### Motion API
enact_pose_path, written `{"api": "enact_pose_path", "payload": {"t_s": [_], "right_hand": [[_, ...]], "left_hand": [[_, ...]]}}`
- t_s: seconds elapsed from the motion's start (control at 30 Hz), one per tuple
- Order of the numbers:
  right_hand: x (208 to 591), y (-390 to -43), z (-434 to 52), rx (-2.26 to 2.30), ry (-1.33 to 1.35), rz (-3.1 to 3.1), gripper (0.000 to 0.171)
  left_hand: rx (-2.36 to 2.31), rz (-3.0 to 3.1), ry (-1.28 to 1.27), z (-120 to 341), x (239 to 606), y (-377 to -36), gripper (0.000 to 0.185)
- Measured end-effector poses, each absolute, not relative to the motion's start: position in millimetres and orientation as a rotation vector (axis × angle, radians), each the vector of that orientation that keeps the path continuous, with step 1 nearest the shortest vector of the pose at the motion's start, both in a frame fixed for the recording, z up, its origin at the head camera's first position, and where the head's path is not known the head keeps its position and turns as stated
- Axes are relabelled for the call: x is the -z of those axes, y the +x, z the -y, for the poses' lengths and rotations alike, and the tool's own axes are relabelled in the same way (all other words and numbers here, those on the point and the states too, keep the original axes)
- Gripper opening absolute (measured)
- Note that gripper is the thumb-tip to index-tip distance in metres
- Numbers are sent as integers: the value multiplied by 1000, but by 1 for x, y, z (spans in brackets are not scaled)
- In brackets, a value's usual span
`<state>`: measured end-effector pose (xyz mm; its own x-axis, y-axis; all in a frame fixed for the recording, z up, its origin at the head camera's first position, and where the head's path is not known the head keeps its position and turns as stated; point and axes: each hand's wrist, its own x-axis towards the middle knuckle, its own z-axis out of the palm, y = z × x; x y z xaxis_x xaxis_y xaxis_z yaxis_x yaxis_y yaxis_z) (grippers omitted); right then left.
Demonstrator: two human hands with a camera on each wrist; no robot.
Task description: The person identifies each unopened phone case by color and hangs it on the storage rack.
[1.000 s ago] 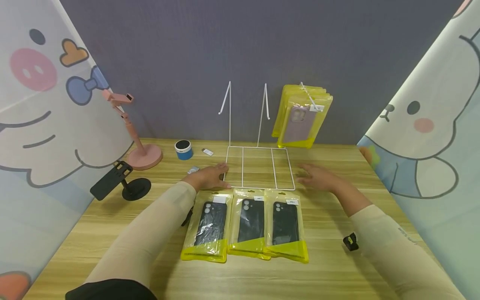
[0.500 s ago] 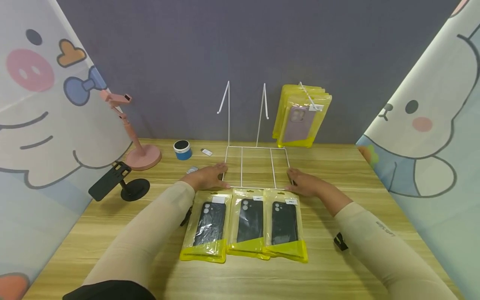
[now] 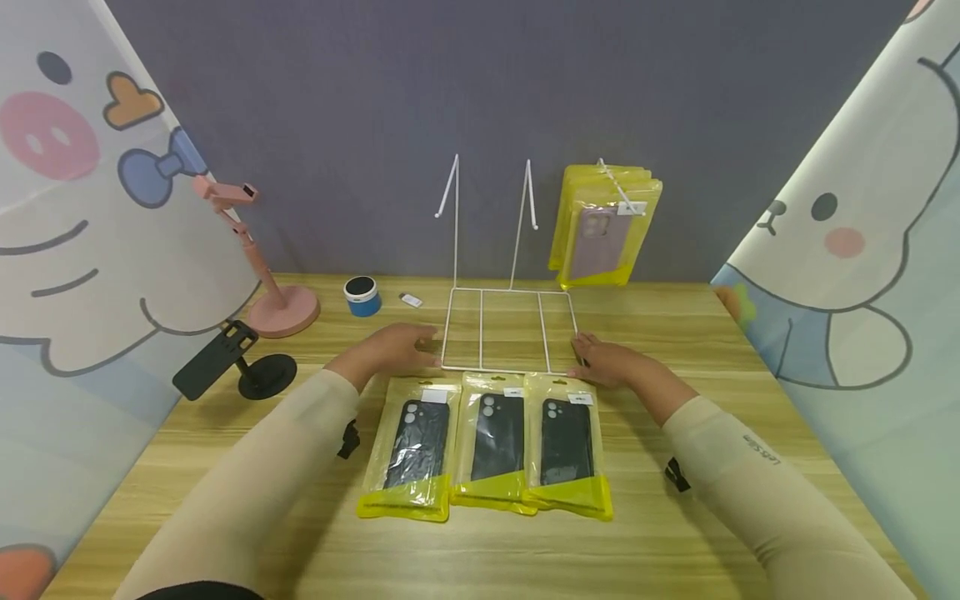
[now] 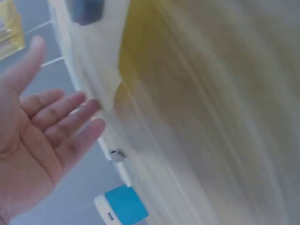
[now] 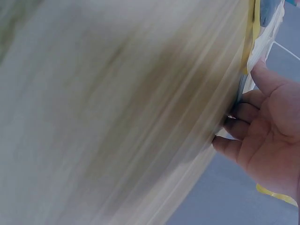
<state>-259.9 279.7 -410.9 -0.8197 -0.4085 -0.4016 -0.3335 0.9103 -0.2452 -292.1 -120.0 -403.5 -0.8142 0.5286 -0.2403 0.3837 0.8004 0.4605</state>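
A white wire display rack (image 3: 482, 333) stands on the table, its hooks rising at the back. My right hand (image 3: 606, 360) holds the right side of its base, fingers bent at the wire and thumb towards the front corner. Just off the left side is my left hand (image 3: 393, 346); in the left wrist view its fingers spread with nothing in them. Three yellow-edged bags with dark phone cases (image 3: 416, 446) (image 3: 498, 437) (image 3: 566, 442) lie side by side in front of the rack. Several similar bags hang from the right hook, the front one showing a purple phone case (image 3: 600, 242).
Left of the rack are a small blue-and-white round device (image 3: 363, 298) and a white USB stick (image 3: 410, 300). Farther left stand a pink stand (image 3: 283, 310) and a black phone stand (image 3: 267, 377). A grey wall (image 3: 360, 167) rises behind, with cartoon-printed panels at both sides.
My right hand has come in from the right to the rack's side. My left hand has let go of the rack's left side and drawn slightly left. The bags stay put.
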Motion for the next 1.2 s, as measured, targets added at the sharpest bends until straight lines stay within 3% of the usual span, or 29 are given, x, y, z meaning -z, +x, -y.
{"api": "enact_pose_path", "payload": {"t_s": [0.17,0.33,0.6,0.73,0.93,1.2], "right_hand": [[409,-261,-280,221,-538,-2613,81],[407,-260,-280,211,-530,-2609,81],[407,-260,-279,228,-539,-2610,79],[408,-261,-279,211,-549,-2613,79],[408,-263,-280,192,-540,-2609,80],[409,-263,-280,200,-554,-2608,83]], "left_hand": [[-387,-2675,700,134,396,-271,49],[-262,-2704,661,139,400,-258,36],[-675,-2677,663,154,415,-258,17],[-1097,-2565,618,158,410,-254,14],[-1504,-2473,475,153,382,-239,29],[-1665,-2618,630,150,329,-223,24]]}}
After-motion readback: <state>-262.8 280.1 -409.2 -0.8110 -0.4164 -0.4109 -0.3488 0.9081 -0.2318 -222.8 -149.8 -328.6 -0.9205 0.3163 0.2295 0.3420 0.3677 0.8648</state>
